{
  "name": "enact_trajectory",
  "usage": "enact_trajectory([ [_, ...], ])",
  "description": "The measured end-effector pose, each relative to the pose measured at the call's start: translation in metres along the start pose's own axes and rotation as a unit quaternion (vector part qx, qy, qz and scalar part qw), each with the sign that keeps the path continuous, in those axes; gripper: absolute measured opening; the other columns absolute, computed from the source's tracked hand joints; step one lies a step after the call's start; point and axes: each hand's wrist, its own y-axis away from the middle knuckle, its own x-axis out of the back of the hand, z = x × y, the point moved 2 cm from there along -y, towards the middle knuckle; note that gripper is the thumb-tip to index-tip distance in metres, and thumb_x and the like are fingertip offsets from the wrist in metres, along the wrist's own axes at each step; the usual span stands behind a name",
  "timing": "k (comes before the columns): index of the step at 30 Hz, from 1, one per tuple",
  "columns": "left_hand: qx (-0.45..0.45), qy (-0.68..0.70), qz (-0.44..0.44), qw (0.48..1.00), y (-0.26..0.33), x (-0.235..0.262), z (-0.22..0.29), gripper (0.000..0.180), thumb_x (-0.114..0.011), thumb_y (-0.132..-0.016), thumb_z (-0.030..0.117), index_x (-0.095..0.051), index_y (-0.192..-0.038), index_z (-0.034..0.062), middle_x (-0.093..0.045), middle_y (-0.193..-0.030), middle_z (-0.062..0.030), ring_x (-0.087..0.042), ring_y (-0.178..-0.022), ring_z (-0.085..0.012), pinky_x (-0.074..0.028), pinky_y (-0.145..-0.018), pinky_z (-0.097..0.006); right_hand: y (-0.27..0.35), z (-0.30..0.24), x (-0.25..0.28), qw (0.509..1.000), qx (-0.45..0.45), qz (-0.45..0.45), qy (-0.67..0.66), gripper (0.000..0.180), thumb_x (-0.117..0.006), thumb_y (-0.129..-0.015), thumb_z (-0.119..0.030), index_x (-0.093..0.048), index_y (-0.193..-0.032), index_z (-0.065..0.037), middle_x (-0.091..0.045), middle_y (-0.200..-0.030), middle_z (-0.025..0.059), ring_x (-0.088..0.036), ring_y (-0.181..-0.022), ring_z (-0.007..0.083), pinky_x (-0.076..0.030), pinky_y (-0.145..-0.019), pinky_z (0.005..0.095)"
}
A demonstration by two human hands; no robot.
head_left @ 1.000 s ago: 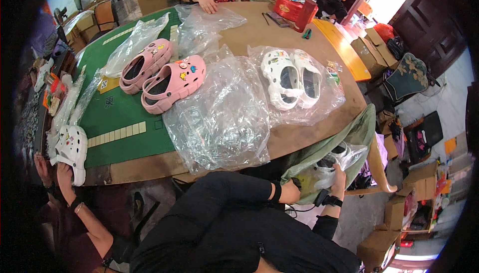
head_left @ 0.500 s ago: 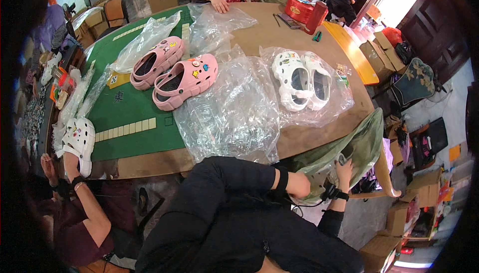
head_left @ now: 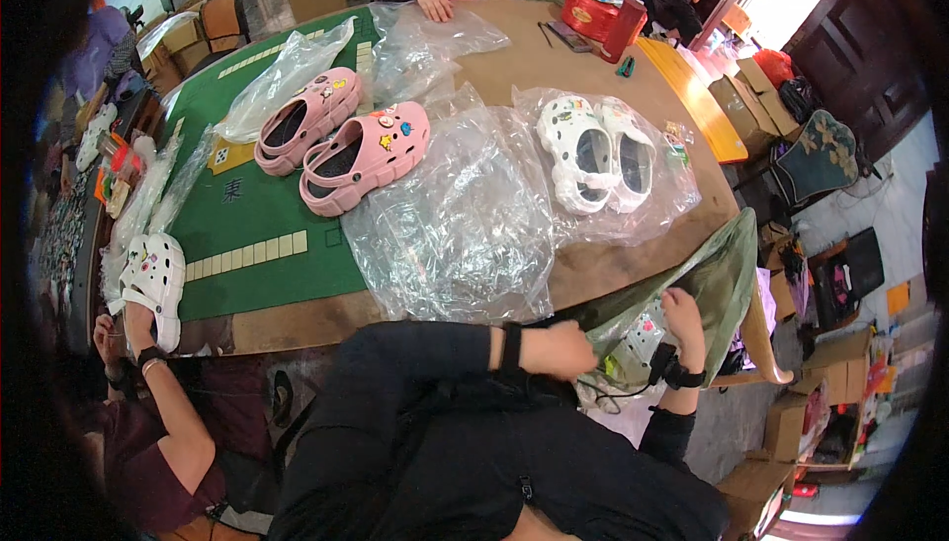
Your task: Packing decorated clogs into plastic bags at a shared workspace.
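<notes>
Since a second ago, both our left hand and right hand have closed on the green bag at lower right, opening it.

Two pink clogs lie far left on the bench. Two white clogs lie far right. One white clog sits near left. One red tin stands far right.
</notes>
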Motion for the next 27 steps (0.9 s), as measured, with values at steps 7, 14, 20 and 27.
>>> enact_trajectory([
  [7,0.284,-0.025,0.107,0.952,0.126,0.059,-0.066,0.041,-0.063,-0.080,0.038,-0.057,-0.107,0.0074,-0.063,-0.081,-0.0169,-0.063,-0.074,-0.0358,-0.048,-0.063,-0.046,0.001,-0.101,0.022,0.984,0.134,-0.053,-0.109,0.034,-0.059,-0.087,-0.025,-0.059,-0.107,0.002,-0.066,-0.089,0.0142,-0.062,-0.081,0.0211,-0.047,-0.074,0.0311],
  [14,0.404,0.000,0.124,0.906,0.194,0.073,-0.078,0.044,-0.058,-0.084,0.039,-0.057,-0.116,0.0082,-0.064,-0.092,-0.0167,-0.061,-0.084,-0.0365,-0.048,-0.072,-0.045,-0.051,-0.196,0.025,0.966,0.235,-0.006,-0.110,0.040,-0.066,-0.082,-0.027,-0.059,-0.111,0.000,-0.066,-0.095,0.0153,-0.063,-0.088,0.0225,-0.049,-0.078,0.0314],
  [20,0.290,0.080,0.143,0.943,0.138,0.035,-0.049,0.041,-0.060,-0.084,0.035,-0.058,-0.112,0.0052,-0.061,-0.096,-0.0169,-0.059,-0.091,-0.0355,-0.047,-0.077,-0.044,-0.079,-0.234,0.036,0.919,0.290,0.265,0.021,0.059,-0.071,-0.075,-0.038,-0.054,-0.124,-0.009,-0.054,-0.120,0.0206,-0.051,-0.111,0.0359,-0.041,-0.091,0.0444],
  [27,0.153,0.205,0.214,0.943,0.030,-0.002,-0.017,0.048,-0.056,-0.088,0.036,-0.051,-0.121,0.0028,-0.056,-0.112,-0.0199,-0.056,-0.100,-0.0380,-0.047,-0.084,-0.044,-0.075,-0.243,0.025,0.814,0.304,0.461,0.181,0.088,-0.069,-0.068,-0.058,-0.036,-0.141,-0.023,-0.020,-0.147,0.0234,-0.025,-0.133,0.0442,-0.018,-0.099,0.0678],
])
